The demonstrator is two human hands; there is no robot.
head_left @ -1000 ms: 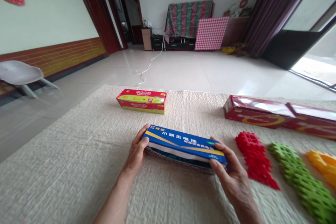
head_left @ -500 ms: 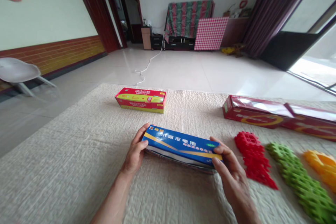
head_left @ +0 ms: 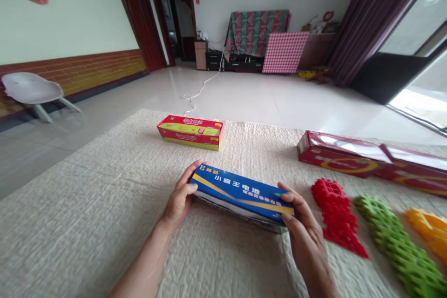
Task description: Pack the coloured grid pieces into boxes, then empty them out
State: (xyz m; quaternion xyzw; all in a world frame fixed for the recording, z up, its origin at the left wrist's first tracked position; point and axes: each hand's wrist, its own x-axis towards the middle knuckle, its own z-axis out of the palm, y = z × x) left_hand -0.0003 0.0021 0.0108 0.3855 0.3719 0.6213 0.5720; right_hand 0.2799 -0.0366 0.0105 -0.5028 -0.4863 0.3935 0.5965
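A long blue battery box (head_left: 240, 192) with white lettering and a gold stripe is held between my two hands, low over the cream quilted mat (head_left: 115, 205). My left hand (head_left: 182, 198) grips its left end, thumb on the near edge and fingers behind. At the right end, my right hand (head_left: 303, 219) is closed on the box with the thumb at the near corner. A gap with a whitish strip shows along the box's near side, below the blue top. Whether its underside touches the mat I cannot tell.
Beyond lies a red and yellow battery box (head_left: 191, 133). Two dark red boxes (head_left: 344, 156) stand end to end at the right. Nearer are red (head_left: 335, 209), green (head_left: 394, 237) and yellow (head_left: 428, 226) lattice plastic pieces. A white chair (head_left: 33, 89) stands at the left.
The camera view has tilted slightly up and to the left, so the room sits lower and further right. Both hands keep hold of the blue box, which has hardly moved.
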